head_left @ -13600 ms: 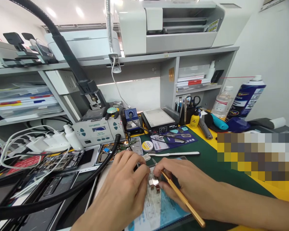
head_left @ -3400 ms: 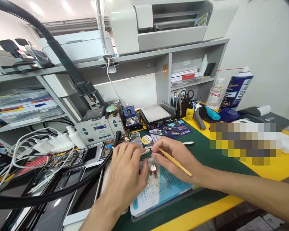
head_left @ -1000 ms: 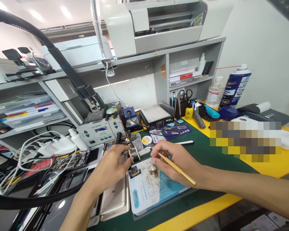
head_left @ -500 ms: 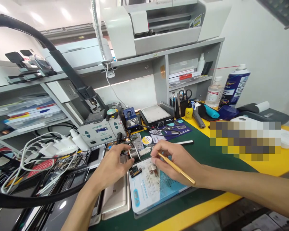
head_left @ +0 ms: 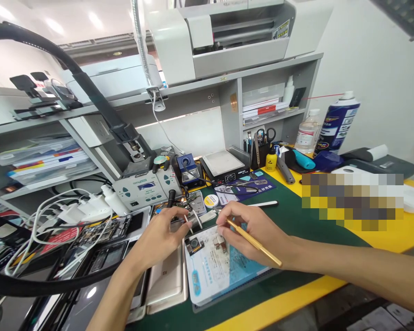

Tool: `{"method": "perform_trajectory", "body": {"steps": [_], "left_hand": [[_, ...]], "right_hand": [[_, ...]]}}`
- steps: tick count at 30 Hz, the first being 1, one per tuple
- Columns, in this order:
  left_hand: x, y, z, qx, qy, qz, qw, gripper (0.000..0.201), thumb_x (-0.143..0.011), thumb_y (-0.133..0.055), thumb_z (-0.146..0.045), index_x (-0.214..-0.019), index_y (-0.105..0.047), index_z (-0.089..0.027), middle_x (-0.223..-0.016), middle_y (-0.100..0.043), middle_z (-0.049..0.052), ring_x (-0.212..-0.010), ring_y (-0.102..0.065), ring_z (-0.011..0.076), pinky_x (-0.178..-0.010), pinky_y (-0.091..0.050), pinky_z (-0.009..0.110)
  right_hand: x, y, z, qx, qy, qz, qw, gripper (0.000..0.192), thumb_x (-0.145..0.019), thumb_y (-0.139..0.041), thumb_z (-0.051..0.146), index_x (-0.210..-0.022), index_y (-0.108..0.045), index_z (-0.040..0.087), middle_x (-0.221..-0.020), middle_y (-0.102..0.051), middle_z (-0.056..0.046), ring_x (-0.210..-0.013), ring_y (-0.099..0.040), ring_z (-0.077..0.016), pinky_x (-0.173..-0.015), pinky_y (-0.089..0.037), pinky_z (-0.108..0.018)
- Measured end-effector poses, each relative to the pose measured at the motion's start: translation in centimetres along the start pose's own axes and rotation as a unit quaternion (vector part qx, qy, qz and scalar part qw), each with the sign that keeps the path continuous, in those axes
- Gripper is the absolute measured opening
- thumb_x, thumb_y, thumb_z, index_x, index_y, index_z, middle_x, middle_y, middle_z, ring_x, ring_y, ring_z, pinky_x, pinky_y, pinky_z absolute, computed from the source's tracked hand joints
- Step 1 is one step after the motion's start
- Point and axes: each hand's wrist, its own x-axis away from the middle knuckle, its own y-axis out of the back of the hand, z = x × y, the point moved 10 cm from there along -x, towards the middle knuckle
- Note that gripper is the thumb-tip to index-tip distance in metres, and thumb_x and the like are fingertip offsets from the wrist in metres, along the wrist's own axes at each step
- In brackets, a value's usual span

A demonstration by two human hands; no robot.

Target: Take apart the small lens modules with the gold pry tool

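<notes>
My left hand (head_left: 161, 233) is closed, its thumb and fingers pinching a small spool (head_left: 195, 220) with white flanges and a grey middle. Between the fingers of my right hand (head_left: 251, 230) rests a gold pen-shaped tool (head_left: 254, 242), slanting down to the right; its working tip is hidden. Below both hands lies a white and blue work pad (head_left: 207, 282) with dark smudges. On it are a small black electronic module (head_left: 194, 245), just under the spool, and a small brown and white part (head_left: 221, 243) near my right fingers.
Gold-backed phones (head_left: 165, 282) lie left of the pad. A grey rework station (head_left: 143, 188), a heating plate (head_left: 225, 166) and a yellow bottle (head_left: 271, 161) stand behind. A thick black hose (head_left: 51, 287) crosses the left. A white-handled tool (head_left: 265, 203) lies on the green mat (head_left: 317, 230).
The left thumb has shifted slightly up along the spool, and more of the black module shows. My right hand keeps its hold on the gold tool, almost still.
</notes>
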Motion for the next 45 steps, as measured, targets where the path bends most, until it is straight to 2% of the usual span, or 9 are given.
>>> {"method": "perform_trajectory", "body": {"steps": [5, 12, 16, 19, 24, 28, 40, 45], "left_hand": [[0.1, -0.1, 0.4, 0.003, 0.001, -0.003, 1.0, 0.042, -0.088, -0.054, -0.049, -0.117, -0.067, -0.021, -0.125, -0.07, 0.009, -0.106, -0.067, 0.0316, -0.092, -0.051, 0.043], [0.0, -0.1, 0.6, 0.008, 0.002, -0.002, 1.0, 0.044, -0.087, -0.059, -0.047, -0.122, -0.065, -0.021, -0.122, -0.069, 0.009, -0.107, -0.065, 0.0323, -0.091, -0.05, 0.044], [0.3, 1.2, 0.6, 0.01, -0.007, -0.017, 1.0, 0.035, -0.089, -0.053, -0.047, -0.108, -0.068, -0.021, -0.114, -0.07, 0.008, -0.106, -0.064, 0.0307, -0.092, -0.047, 0.043], [1.0, 1.3, 0.0, 0.015, -0.026, 0.018, 0.999, 0.027, -0.088, -0.056, -0.045, -0.099, -0.068, -0.024, -0.103, -0.07, 0.004, -0.098, -0.065, 0.0257, -0.088, -0.048, 0.039], [2.0, -0.5, -0.7, -0.005, -0.041, 0.098, 0.994, 0.022, -0.082, -0.065, -0.037, -0.101, -0.065, -0.027, -0.104, -0.067, 0.001, -0.099, -0.062, 0.0229, -0.088, -0.047, 0.036], [2.2, -1.2, -0.6, -0.02, -0.029, 0.112, 0.993, 0.014, -0.082, -0.065, -0.037, -0.091, -0.063, -0.026, -0.097, -0.065, 0.0, -0.093, -0.06, 0.0218, -0.083, -0.046, 0.036], [2.3, -1.2, -0.5, -0.085, 0.01, 0.106, 0.991, 0.028, -0.088, -0.059, -0.05, -0.078, -0.06, -0.024, -0.085, -0.065, 0.0, -0.079, -0.059, 0.0191, -0.072, -0.042, 0.034], [2.5, -1.3, -0.5, -0.086, 0.017, 0.119, 0.989, 0.033, -0.087, -0.06, -0.054, -0.075, -0.059, -0.023, -0.081, -0.065, -0.001, -0.073, -0.058, 0.0179, -0.066, -0.04, 0.033]], "right_hand": [[0.0, 0.0, 0.2, -0.001, 0.005, 0.006, 1.0, 0.008, -0.088, -0.06, 0.015, -0.093, -0.055, 0.02, -0.075, -0.06, 0.001, -0.059, -0.053, -0.0119, -0.055, -0.041, -0.023], [0.1, -0.2, 0.2, -0.005, 0.002, 0.012, 1.0, 0.007, -0.088, -0.06, 0.016, -0.093, -0.055, 0.019, -0.074, -0.061, 0.0, -0.06, -0.054, -0.013, -0.055, -0.041, -0.024], [0.1, -0.1, 0.4, -0.003, 0.004, 0.009, 1.0, 0.007, -0.088, -0.059, 0.016, -0.093, -0.056, 0.019, -0.074, -0.061, 0.0, -0.06, -0.055, -0.0133, -0.055, -0.041, -0.024], [0.1, -0.1, 0.5, -0.001, 0.007, 0.01, 1.0, 0.007, -0.088, -0.059, 0.016, -0.092, -0.056, 0.019, -0.074, -0.061, -0.001, -0.06, -0.055, -0.0135, -0.055, -0.042, -0.024], [0.1, -0.1, 0.6, 0.0, 0.019, 0.009, 1.0, 0.005, -0.088, -0.058, 0.017, -0.091, -0.055, 0.019, -0.074, -0.063, -0.001, -0.06, -0.057, -0.0137, -0.054, -0.042, -0.024], [0.1, 0.0, 0.9, 0.011, 0.028, 0.005, 1.0, 0.003, -0.089, -0.058, 0.019, -0.091, -0.056, 0.018, -0.072, -0.062, -0.001, -0.058, -0.055, -0.0133, -0.052, -0.041, -0.024], [0.0, 0.0, 1.0, 0.016, 0.029, 0.007, 0.999, 0.003, -0.09, -0.057, 0.02, -0.091, -0.057, 0.017, -0.072, -0.063, -0.002, -0.056, -0.055, -0.0136, -0.05, -0.04, -0.024], [0.0, 0.1, 1.3, 0.024, 0.037, 0.001, 0.999, 0.002, -0.089, -0.057, 0.019, -0.091, -0.057, 0.017, -0.068, -0.061, -0.001, -0.052, -0.051, -0.0117, -0.047, -0.038, -0.022]]}}
